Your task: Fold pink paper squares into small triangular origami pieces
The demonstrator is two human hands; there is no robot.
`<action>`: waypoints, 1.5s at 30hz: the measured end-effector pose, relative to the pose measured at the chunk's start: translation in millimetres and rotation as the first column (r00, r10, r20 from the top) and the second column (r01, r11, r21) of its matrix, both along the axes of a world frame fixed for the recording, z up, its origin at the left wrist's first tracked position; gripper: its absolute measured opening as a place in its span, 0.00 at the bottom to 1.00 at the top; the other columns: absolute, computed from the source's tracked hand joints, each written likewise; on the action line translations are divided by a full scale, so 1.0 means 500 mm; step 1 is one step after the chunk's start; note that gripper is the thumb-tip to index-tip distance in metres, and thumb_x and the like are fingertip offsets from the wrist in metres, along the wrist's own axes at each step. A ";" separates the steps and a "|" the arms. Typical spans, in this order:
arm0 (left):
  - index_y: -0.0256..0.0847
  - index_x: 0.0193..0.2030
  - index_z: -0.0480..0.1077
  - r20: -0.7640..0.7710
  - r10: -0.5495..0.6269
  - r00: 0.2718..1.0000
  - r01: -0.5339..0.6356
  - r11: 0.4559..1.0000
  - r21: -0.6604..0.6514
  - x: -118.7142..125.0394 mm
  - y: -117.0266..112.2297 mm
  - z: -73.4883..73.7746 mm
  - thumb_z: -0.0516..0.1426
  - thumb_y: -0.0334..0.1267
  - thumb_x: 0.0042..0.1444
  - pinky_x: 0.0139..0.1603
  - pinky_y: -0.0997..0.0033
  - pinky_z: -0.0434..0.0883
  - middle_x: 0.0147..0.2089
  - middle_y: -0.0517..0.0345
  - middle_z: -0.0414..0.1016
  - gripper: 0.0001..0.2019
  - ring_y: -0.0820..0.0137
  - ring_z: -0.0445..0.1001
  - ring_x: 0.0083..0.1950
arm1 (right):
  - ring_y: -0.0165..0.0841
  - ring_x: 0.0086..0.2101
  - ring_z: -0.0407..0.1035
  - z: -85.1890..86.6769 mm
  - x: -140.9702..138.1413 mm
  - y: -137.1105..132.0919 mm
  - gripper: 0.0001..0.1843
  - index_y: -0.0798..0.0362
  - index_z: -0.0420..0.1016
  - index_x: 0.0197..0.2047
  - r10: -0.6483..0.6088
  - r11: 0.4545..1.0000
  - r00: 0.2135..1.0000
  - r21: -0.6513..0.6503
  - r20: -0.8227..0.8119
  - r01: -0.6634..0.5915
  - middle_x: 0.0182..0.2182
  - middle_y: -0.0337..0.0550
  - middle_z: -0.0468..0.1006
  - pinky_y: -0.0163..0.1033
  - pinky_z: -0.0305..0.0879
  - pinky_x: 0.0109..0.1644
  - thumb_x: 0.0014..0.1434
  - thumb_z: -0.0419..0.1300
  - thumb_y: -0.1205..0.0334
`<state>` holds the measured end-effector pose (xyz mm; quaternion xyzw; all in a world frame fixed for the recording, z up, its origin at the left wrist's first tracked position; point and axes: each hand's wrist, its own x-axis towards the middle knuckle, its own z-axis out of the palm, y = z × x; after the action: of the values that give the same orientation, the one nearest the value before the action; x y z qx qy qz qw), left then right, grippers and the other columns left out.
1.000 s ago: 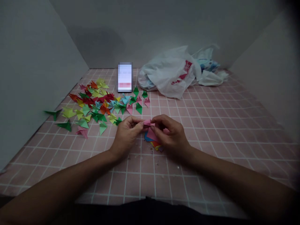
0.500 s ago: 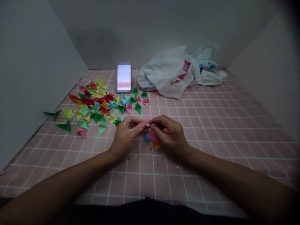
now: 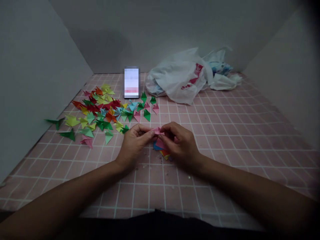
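A small folded piece of pink origami paper [image 3: 157, 130] is pinched between my two hands at the middle of the view. My left hand [image 3: 135, 140] grips its left end between thumb and forefinger. On the other end, my right hand [image 3: 181, 143] closes with thumb and fingertips, which hide part of the folds. Beneath my right hand lies a stack of coloured paper squares [image 3: 158, 146], with pink, blue, orange and yellow edges showing. Just left and beyond sit many folded paper cranes [image 3: 108, 135] in green, yellow, red, blue and pink.
A lit phone [image 3: 131, 83] with a blurred screen stands upright at the back. To its right lies a white plastic bag [image 3: 178, 78] with red print, beside another crumpled bag [image 3: 221, 71]. The pink checked tablecloth [image 3: 240, 133] covers the table between pale walls.
The fingertips of my right hand have shifted slightly on the pink paper, and a little more of it shows. The view has moved very slightly; everything else stays in place.
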<state>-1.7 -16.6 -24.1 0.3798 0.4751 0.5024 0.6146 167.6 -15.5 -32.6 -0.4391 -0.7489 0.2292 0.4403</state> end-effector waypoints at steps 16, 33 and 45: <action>0.36 0.33 0.75 -0.035 -0.008 0.999 0.010 0.999 0.048 0.004 -0.006 0.000 0.71 0.40 0.49 0.42 0.70 0.76 0.34 0.57 0.80 0.12 0.71 0.79 0.36 | 0.30 0.28 0.68 -0.007 -0.009 -0.001 0.04 0.51 0.73 0.34 -0.050 0.958 0.981 -0.288 -0.188 -0.006 0.29 0.39 0.75 0.37 0.63 0.33 0.61 0.63 0.62; 0.37 0.31 0.77 -0.143 -0.021 0.989 0.041 0.989 0.139 0.010 -0.009 0.006 0.71 0.40 0.49 0.39 0.72 0.74 0.32 0.57 0.79 0.10 0.71 0.76 0.35 | 0.27 0.24 0.63 0.016 -0.023 -0.007 0.12 0.52 0.69 0.26 -0.226 0.771 0.853 -0.621 -0.470 -0.138 0.23 0.35 0.70 0.34 0.59 0.27 0.52 0.67 0.57; 0.37 0.32 0.73 -0.072 -0.004 0.997 0.009 0.998 0.062 -0.004 0.006 0.001 0.71 0.40 0.46 0.42 0.70 0.77 0.33 0.59 0.79 0.13 0.71 0.79 0.35 | 0.28 0.27 0.63 0.005 0.002 0.007 0.05 0.51 0.69 0.39 0.094 0.985 0.976 -0.123 -0.199 -0.120 0.27 0.35 0.68 0.34 0.59 0.30 0.60 0.59 0.69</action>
<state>-3.7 -13.8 -23.4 0.4181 0.4797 0.5011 0.5866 168.6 -11.7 -30.1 -0.4024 -0.7084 0.3440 0.4668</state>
